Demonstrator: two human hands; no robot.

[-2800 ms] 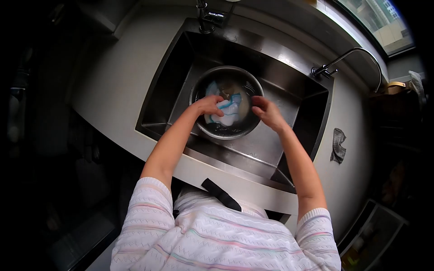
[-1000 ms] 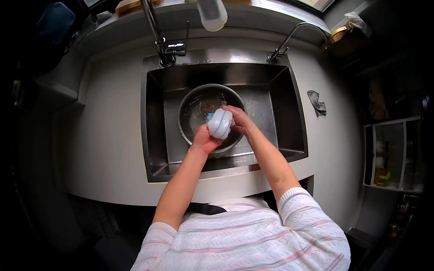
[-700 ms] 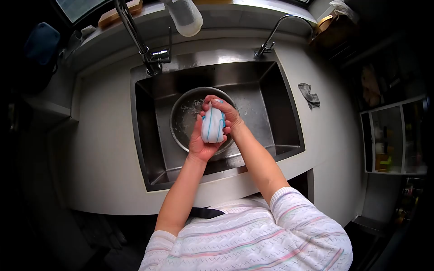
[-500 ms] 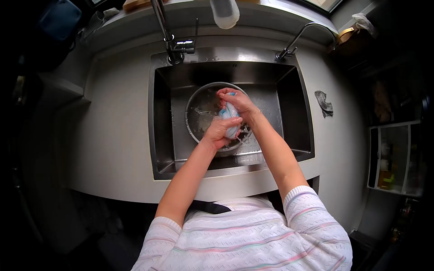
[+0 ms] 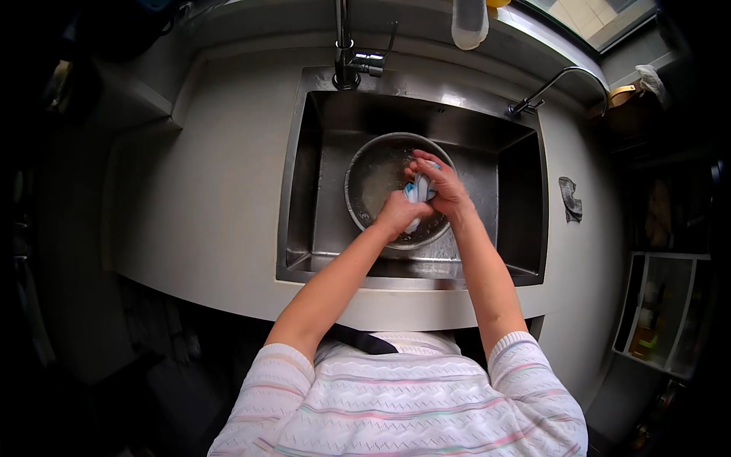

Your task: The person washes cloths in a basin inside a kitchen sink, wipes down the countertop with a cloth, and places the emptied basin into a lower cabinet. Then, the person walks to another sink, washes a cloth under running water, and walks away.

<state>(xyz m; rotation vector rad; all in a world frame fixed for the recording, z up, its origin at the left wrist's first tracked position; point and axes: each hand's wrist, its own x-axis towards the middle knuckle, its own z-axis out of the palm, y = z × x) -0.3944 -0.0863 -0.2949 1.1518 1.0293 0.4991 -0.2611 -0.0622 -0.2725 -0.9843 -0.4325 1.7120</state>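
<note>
A wet white cloth with blue stripes [image 5: 420, 188] is bunched and twisted between my two hands, above a round metal basin [image 5: 352, 199]. My left hand [image 5: 399, 213] is closed on the lower part of the cloth. Around its upper part, my right hand [image 5: 445, 186] is wrapped, with some fingertips showing past it. Cloudy water [image 5: 378, 185] lies in the basin, which stands inside the steel sink [image 5: 327, 152]. The fingers cover part of the cloth.
Behind the sink rise a large faucet [image 5: 346, 68] and a thin curved faucet [image 5: 563, 75]. A grey cloth [image 5: 569, 199] lies on the counter [image 5: 205, 190] to the right of the sink. A translucent bottle [image 5: 469, 27] is at the back.
Earlier the cloth lay in the basin under my left hand; both hands have since lifted it. From a rounded bundle, it has become narrower and twisted. The camera view has shifted.
</note>
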